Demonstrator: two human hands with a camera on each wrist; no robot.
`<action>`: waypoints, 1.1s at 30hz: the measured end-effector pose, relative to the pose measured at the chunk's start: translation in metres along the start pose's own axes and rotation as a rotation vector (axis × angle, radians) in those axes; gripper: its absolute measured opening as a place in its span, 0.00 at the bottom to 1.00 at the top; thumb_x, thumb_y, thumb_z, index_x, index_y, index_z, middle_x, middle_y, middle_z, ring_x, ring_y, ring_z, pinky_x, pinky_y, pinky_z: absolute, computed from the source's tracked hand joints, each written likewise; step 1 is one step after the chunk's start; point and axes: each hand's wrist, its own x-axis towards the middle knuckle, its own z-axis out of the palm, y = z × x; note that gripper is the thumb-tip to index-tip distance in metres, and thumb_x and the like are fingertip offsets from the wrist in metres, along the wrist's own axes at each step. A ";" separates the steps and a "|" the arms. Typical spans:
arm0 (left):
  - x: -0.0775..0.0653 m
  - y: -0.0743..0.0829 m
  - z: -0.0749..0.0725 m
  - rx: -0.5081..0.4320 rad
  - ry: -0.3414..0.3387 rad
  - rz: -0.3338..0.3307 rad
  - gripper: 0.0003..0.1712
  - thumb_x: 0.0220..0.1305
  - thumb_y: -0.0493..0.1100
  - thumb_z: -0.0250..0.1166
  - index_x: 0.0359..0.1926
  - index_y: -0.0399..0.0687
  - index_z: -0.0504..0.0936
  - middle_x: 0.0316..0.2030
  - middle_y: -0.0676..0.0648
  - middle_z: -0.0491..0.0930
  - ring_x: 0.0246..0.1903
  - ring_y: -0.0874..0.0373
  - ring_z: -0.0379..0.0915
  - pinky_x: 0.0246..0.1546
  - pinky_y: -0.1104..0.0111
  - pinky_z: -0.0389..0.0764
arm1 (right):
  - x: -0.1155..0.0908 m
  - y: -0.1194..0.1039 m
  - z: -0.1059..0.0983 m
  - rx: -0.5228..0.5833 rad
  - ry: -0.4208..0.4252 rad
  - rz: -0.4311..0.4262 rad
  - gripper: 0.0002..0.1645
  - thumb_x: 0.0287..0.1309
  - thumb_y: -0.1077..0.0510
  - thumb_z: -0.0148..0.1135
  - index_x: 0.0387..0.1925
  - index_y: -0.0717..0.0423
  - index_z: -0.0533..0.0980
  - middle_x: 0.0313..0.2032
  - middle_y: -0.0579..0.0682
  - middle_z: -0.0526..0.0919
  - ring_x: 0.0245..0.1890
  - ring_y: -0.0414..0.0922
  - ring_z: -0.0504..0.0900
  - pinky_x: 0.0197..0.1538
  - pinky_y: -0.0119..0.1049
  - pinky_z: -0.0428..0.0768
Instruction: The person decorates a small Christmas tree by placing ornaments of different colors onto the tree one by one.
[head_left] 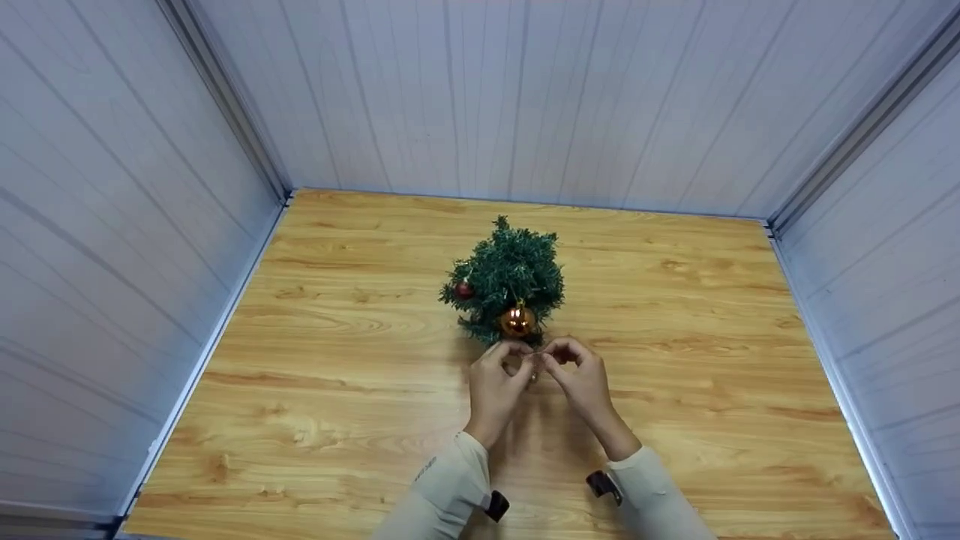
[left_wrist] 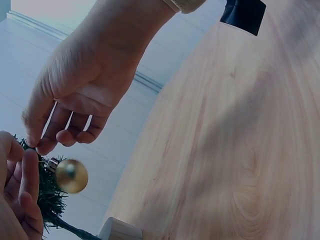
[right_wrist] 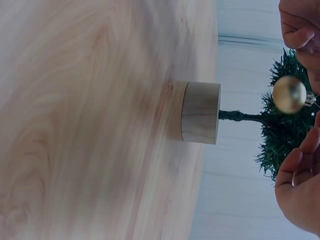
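Observation:
In the wrist views, a shiny gold bauble (left_wrist: 71, 176) with a metal cap hangs just below the fingertips, slightly blurred. My left hand (head_left: 496, 386) pinches its thin hanging loop between thumb and index finger. Facing it, my right hand (head_left: 583, 380) pinches the loop the same way, fingertips almost meeting the left ones. Right behind both hands stands a small green artificial Christmas tree (head_left: 514, 262). On its front hangs an orange-gold bauble (head_left: 517, 321), and a dark red bauble (head_left: 464, 289) hangs at its left side.
The tree's round wooden base (right_wrist: 201, 113) stands on the wood-grain table (head_left: 337, 360). White panelled walls (head_left: 480, 97) enclose the table at the back and both sides. Black straps (head_left: 496, 506) show at both sleeve cuffs.

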 end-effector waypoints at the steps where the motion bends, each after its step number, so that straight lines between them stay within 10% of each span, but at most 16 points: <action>1: 0.001 0.000 0.001 0.026 0.012 0.012 0.01 0.60 0.38 0.68 0.34 0.46 0.84 0.30 0.52 0.83 0.21 0.66 0.77 0.22 0.75 0.78 | 0.001 0.000 -0.001 -0.004 0.002 0.001 0.08 0.60 0.65 0.66 0.35 0.70 0.78 0.33 0.56 0.84 0.32 0.37 0.77 0.41 0.37 0.77; 33: 0.007 -0.008 0.016 0.308 0.242 0.124 0.05 0.55 0.44 0.72 0.30 0.50 0.83 0.26 0.54 0.82 0.23 0.63 0.78 0.25 0.71 0.77 | 0.022 0.003 0.003 0.069 0.047 0.056 0.04 0.60 0.70 0.59 0.35 0.71 0.75 0.34 0.57 0.81 0.30 0.38 0.76 0.37 0.30 0.75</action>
